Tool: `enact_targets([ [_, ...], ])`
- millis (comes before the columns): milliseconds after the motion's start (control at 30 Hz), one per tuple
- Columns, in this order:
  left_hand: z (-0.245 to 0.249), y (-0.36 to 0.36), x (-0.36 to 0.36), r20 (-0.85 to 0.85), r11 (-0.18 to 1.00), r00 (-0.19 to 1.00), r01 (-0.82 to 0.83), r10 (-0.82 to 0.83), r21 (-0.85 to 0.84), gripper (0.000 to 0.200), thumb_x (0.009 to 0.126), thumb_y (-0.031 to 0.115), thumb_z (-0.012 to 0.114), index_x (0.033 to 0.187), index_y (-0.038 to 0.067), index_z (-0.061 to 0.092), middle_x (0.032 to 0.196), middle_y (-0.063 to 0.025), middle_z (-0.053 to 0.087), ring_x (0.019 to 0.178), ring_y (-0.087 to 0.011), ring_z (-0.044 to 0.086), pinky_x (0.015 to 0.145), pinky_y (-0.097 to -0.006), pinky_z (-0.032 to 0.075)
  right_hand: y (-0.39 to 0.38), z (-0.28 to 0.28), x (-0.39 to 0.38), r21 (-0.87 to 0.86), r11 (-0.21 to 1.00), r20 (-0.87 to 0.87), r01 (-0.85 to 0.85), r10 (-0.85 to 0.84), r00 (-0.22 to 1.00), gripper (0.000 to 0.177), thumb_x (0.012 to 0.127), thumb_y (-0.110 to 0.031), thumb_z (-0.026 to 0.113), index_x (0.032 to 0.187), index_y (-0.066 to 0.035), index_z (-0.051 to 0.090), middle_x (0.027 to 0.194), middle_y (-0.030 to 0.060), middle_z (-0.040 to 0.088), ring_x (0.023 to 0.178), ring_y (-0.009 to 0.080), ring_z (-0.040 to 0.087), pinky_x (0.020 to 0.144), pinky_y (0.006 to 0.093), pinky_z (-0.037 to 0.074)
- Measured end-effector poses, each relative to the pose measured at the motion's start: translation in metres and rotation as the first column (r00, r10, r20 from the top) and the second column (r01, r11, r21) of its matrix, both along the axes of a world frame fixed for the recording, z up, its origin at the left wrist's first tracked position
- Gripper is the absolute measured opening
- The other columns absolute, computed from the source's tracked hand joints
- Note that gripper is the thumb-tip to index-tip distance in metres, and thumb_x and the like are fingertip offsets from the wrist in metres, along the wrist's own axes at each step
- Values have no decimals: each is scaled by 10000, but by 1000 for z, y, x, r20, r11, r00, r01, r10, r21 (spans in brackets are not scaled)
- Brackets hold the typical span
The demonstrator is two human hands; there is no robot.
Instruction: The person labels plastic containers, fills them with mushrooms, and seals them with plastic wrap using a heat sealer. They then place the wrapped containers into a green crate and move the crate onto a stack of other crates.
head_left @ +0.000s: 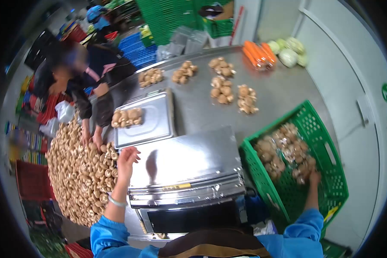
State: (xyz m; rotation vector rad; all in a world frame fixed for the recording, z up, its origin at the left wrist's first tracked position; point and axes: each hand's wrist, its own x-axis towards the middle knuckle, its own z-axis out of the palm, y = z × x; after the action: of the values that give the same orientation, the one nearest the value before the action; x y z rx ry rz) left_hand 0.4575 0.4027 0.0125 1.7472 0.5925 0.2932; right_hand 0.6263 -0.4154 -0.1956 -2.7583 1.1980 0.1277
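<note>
My left hand (127, 160) is raised over the left edge of the metal wrapping machine (189, 157), fingers apart, holding nothing. Down in the green crate (266, 180) at the right, my right hand (314, 177) is at a wrapped pack of mushrooms (304, 168), its fingers partly hidden. More wrapped mushroom packs (268, 155) lie in the crate. A group of mushrooms (127, 118) rests on the scale (146, 129) beyond my left hand. A large heap of loose mushrooms (81, 172) fills the left side.
Across the heap a co-worker's hands (92, 138) reach into the mushrooms. Several mushroom groups (221, 90) stand on the metal table (193, 94). Bagged carrots (259, 55) and cabbages (289, 53) lie at its far right, beside a white wall (331, 64).
</note>
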Motion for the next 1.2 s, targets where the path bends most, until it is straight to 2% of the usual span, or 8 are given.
enact_targets([
  [67, -28, 69, 6, 77, 970, 979, -196, 187, 144, 224, 958, 166, 540, 1116, 8, 547, 947, -42, 613, 773, -98, 566, 658, -220, 449, 30, 39, 21, -230, 970, 263, -74, 135, 955, 571, 906, -404, 554, 1281, 24, 498, 1187, 242, 555, 1120, 401, 524, 956, 447, 418],
  [133, -59, 158, 16, 45, 948, 971, -238, 234, 210, 364, 979, 277, 501, 1217, 3, 526, 1015, -31, 597, 895, -88, 555, 721, -233, 444, 116, 106, 58, -104, 867, 718, -487, 404, 567, 427, 929, -213, 549, 1290, 4, 480, 1193, 173, 533, 1117, 301, 519, 959, 401, 416],
  [267, -66, 231, 66, -108, 956, 958, -245, 264, 162, 558, 982, 420, 435, 1330, -16, 462, 1205, -84, 557, 1153, -164, 483, 987, -289, 357, 394, 217, 74, 320, 301, 789, -898, 441, 429, 314, 895, -98, 561, 1202, -32, 549, 1103, 85, 572, 962, 190, 557, 867, 319, 449],
  [300, -89, 257, 76, -97, 957, 971, -195, 220, 216, 566, 981, 428, 429, 1330, -15, 465, 1289, -98, 527, 1196, -187, 469, 1015, -292, 341, 453, 217, 76, 182, 65, 819, -981, 541, 188, 318, 882, -127, 584, 1184, -31, 558, 1101, 96, 580, 960, 196, 572, 858, 323, 461],
  [433, -110, 270, 113, -190, 950, 981, 20, 43, 313, 540, 959, 419, 452, 1288, -4, 518, 1164, -146, 620, 1067, -206, 582, 921, -294, 424, 658, 186, 60, 608, -306, 697, -733, 647, 308, 508, 902, -286, 616, 1320, -45, 455, 1295, 155, 475, 1106, 265, 542, 909, 345, 460],
  [767, -75, 200, 125, -257, 995, 961, 101, -104, -24, 635, 943, 420, 516, 1441, 83, 310, 1078, -91, 562, 910, -172, 543, 789, -277, 443, 808, 103, 59, 705, -38, 562, -708, 639, 526, 652, 875, -401, 602, 1366, -22, 400, 1297, 235, 440, 1200, 370, 466, 1013, 400, 375],
  [1067, -28, 65, 53, -138, 990, 981, 138, -135, 11, 540, 927, 383, 573, 1342, 74, 419, 868, -38, 510, 678, -106, 520, 596, -235, 455, 660, 193, 25, 637, -94, 596, -765, 690, 412, 608, 885, -373, 613, 1364, -52, 422, 1235, 142, 480, 1002, 246, 554, 888, 334, 453],
  [1200, -34, -22, 3, -203, 973, 954, 230, -220, 25, 553, 921, 353, 576, 1338, 26, 419, 923, -111, 536, 818, -180, 553, 732, -307, 476, 568, 183, -21, 689, -53, 508, -723, 747, 429, 604, 878, -356, 634, 1363, -61, 424, 1195, 136, 486, 947, 221, 550, 871, 328, 457],
])
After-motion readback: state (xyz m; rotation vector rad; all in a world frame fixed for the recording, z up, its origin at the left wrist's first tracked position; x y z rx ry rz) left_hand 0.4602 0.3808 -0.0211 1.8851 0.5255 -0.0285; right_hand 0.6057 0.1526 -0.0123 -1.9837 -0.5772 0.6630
